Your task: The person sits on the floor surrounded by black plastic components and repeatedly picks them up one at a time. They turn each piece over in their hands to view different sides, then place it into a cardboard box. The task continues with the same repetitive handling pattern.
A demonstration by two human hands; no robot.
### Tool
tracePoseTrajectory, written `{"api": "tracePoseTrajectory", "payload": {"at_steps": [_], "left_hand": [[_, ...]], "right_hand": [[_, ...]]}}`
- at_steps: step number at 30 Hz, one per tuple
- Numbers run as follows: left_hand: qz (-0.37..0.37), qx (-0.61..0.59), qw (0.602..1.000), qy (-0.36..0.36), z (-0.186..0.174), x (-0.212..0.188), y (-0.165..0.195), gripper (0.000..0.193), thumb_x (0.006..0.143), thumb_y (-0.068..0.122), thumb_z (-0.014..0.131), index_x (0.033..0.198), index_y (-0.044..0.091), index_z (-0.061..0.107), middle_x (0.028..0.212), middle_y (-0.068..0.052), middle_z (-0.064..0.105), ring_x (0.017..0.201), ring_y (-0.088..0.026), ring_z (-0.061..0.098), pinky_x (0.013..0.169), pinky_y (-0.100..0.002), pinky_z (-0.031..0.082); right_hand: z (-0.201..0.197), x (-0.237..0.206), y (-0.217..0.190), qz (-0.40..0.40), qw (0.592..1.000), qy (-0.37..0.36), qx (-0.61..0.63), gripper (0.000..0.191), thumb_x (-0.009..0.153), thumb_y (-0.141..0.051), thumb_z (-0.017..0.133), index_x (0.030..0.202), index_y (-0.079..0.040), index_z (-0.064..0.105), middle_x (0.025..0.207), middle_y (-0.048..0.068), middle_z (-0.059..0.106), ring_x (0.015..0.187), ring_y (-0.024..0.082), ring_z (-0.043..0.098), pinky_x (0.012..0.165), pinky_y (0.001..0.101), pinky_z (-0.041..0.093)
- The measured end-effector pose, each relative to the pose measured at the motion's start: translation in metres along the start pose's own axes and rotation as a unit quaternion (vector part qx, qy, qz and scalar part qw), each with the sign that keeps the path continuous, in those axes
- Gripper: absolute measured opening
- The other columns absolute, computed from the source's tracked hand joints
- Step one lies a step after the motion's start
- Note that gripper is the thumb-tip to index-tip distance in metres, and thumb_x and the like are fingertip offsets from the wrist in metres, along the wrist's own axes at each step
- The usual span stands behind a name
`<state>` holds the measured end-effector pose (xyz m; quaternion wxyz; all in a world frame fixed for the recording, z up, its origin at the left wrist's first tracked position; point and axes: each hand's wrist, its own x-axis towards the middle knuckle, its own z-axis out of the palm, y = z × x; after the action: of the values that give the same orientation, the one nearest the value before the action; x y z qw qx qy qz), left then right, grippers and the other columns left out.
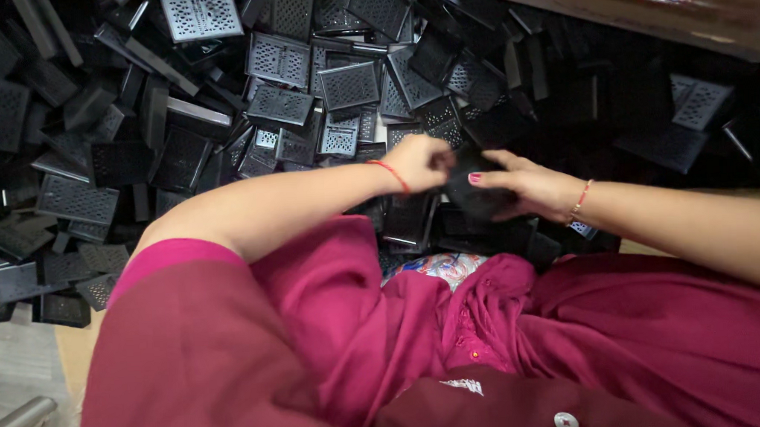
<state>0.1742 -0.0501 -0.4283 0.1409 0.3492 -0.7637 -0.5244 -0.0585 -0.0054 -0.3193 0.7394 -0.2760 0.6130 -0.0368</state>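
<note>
Both hands (472, 174) seemingly grip black part (475, 192).

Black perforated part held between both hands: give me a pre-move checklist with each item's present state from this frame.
1. Left hand on the black perforated part: ok, fingers closed at its upper edge.
2. Right hand on the part: ok, fingers laid over its right side.
3. Part lifted off the heap of black perforated parts: cannot tell, dark on dark.
4. Part whole and undamaged: cannot tell, the hands cover it.
5. Magenta garment apart from the held part: ok, it lies below the hands.
6. Wooden board away from both hands: ok, it sits at the upper right.
</note>
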Motion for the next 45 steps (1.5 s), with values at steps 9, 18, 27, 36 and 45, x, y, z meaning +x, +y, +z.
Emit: {"api": "tracePoseTrajectory", "payload": {"at_steps": [9, 18, 27, 36, 45], "left_hand": [[-0.062, 0.274, 0.958, 0.051, -0.075, 0.003, -0.023, 0.035, 0.086, 0.034, 0.081, 0.108, 0.008, 0.072, 0.113, -0.019, 0.066, 0.106, -0.037, 0.063, 0.088, -0.048, 0.054], [-0.118, 0.589, 0.798, -0.045, -0.124, -0.003, -0.066, 0.083, 0.087, 0.024, 0.071, 0.161, 0.017, 0.033, 0.125, -0.021, 0.058, 0.109, -0.036, 0.062, 0.101, -0.057, 0.048], [-0.181, -0.036, 0.982, 0.042, -0.116, 0.001, -0.001, 0.102, 0.078, 0.017, 0.083, 0.158, 0.018, 0.021, 0.121, -0.023, 0.071, 0.106, -0.03, 0.072, 0.094, -0.045, 0.058], [-0.023, -0.501, 0.865, -0.014, -0.097, -0.016, 0.121, 0.094, 0.085, -0.009, 0.074, 0.158, 0.021, 0.024, 0.15, -0.015, 0.056, 0.133, -0.026, 0.061, 0.098, -0.039, 0.056], [0.094, -0.53, 0.842, 0.045, -0.077, 0.005, 0.192, 0.099, 0.092, -0.002, 0.079, 0.167, 0.017, 0.017, 0.154, -0.017, 0.052, 0.137, -0.024, 0.058, 0.115, -0.039, 0.052]], "right_hand": [[-0.013, 0.009, 0.016, -0.049, 0.995, -0.001, 0.084, 0.056, 0.084, 0.011, 0.052, 0.137, -0.006, 0.053, 0.118, 0.011, 0.067, 0.105, 0.026, 0.068, 0.089, 0.0548, 0.061], [-0.036, -0.016, -0.012, -0.151, 0.942, -0.195, 0.226, 0.072, 0.076, 0.004, 0.057, 0.147, -0.007, 0.05, 0.135, 0.018, 0.063, 0.119, 0.03, 0.065, 0.101, 0.0521, 0.053], [-0.035, -0.059, -0.044, -0.189, 0.853, -0.329, 0.359, 0.077, 0.091, -0.034, 0.06, 0.161, -0.012, 0.036, 0.156, 0.022, 0.048, 0.137, 0.045, 0.053, 0.111, 0.0679, 0.042], [-0.011, -0.1, -0.052, -0.494, 0.868, 0.029, -0.033, 0.07, 0.107, -0.022, 0.054, 0.168, -0.009, 0.022, 0.167, 0.012, 0.036, 0.15, 0.023, 0.036, 0.126, 0.0365, 0.027], [-0.001, -0.121, -0.063, -0.643, 0.707, 0.145, -0.256, 0.061, 0.113, -0.02, 0.047, 0.167, -0.001, 0.024, 0.172, 0.015, 0.028, 0.158, 0.026, 0.029, 0.132, 0.0354, 0.021]]}}
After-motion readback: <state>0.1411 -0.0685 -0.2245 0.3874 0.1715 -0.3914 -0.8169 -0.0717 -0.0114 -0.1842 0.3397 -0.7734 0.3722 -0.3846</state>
